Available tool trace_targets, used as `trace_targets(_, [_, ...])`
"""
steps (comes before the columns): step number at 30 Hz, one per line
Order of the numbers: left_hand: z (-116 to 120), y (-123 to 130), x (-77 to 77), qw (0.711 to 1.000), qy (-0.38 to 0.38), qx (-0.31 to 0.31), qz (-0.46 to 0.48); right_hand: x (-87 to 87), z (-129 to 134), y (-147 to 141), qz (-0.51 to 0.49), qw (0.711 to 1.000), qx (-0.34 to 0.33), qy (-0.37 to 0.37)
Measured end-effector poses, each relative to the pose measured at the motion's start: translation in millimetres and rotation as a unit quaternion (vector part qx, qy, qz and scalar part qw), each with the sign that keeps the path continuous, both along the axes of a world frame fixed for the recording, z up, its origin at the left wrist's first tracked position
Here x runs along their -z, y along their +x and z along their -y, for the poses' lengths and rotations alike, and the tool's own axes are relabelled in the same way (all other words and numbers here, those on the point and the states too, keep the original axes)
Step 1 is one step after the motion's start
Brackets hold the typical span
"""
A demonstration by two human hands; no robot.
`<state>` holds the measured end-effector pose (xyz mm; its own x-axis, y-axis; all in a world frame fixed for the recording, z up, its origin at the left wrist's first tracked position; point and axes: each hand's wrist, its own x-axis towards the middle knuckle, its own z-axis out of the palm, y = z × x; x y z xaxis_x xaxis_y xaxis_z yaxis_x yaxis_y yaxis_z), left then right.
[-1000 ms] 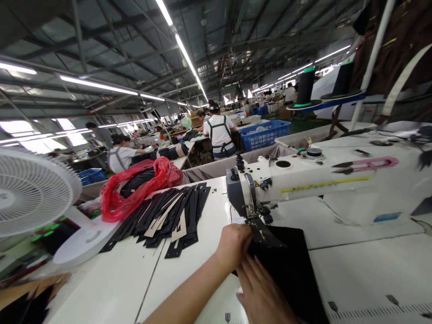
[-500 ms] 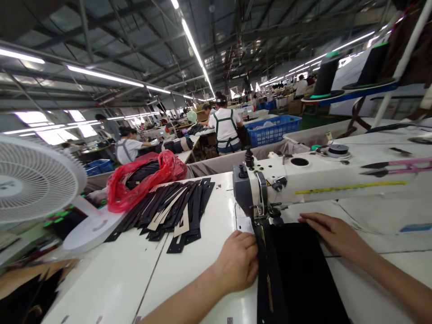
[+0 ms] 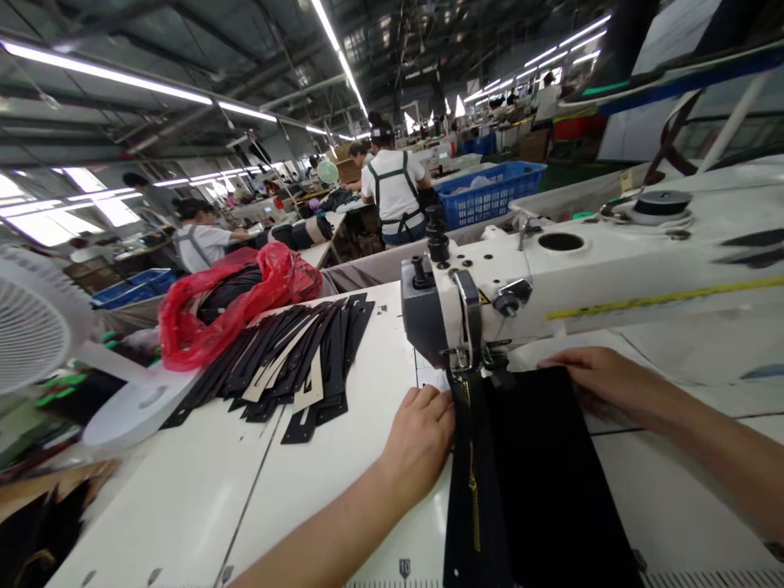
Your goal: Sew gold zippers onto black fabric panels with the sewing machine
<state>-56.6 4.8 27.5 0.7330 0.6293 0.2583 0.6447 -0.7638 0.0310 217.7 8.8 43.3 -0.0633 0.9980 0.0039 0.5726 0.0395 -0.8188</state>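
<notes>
A black fabric panel (image 3: pixel 551 474) with a gold-toothed zipper (image 3: pixel 472 465) along its left part lies beneath the presser foot of a white sewing machine (image 3: pixel 539 278). My left hand (image 3: pixel 422 437) is closed at the panel's left edge, just in front of the needle area, its fingers curled and its thumb hidden. At the far right corner, my right hand (image 3: pixel 591 377) holds the panel's edge, with some fingers hidden behind the cloth. The zipper's metal pull hangs toward me. Where the needle meets the cloth is hard to make out.
Left on the white table (image 3: pixel 184 506) lie fanned black strips (image 3: pixel 306 351), a red plastic bag (image 3: pixel 238 302) with dark pieces and a white fan (image 3: pixel 37 318). A yellow measuring tape (image 3: pixel 661 298) runs along the machine arm. Beyond are a blue crate (image 3: pixel 490 196) and seated co-workers (image 3: pixel 395 188).
My view has moved closer and tilted down, so the table and machine look larger. My right hand's fingers are more bent around the panel's corner. The left hand stays by the zipper side.
</notes>
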Motion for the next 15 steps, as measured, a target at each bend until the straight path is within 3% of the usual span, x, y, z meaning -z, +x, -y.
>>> trace_targets(4, [0,-2,-0.9,1.000,-0.009,0.011,0.023,-12.8,-2,-8,-0.078,0.986,-0.062,-0.132])
trace_targets(8, [1,0,-2.6,1.000,-0.009,0.012,0.025,-15.3,-7,-6,-0.105,0.977,-0.086,-0.163])
trace_targets(12, [2,3,-5.1,1.000,-0.015,0.004,0.021,-7.9,-12,1,-0.005,0.986,-0.122,-0.116])
trace_targets(15, [2,4,-5.6,1.000,0.004,0.002,0.012,0.7,-13,2,0.129,0.989,-0.064,-0.024])
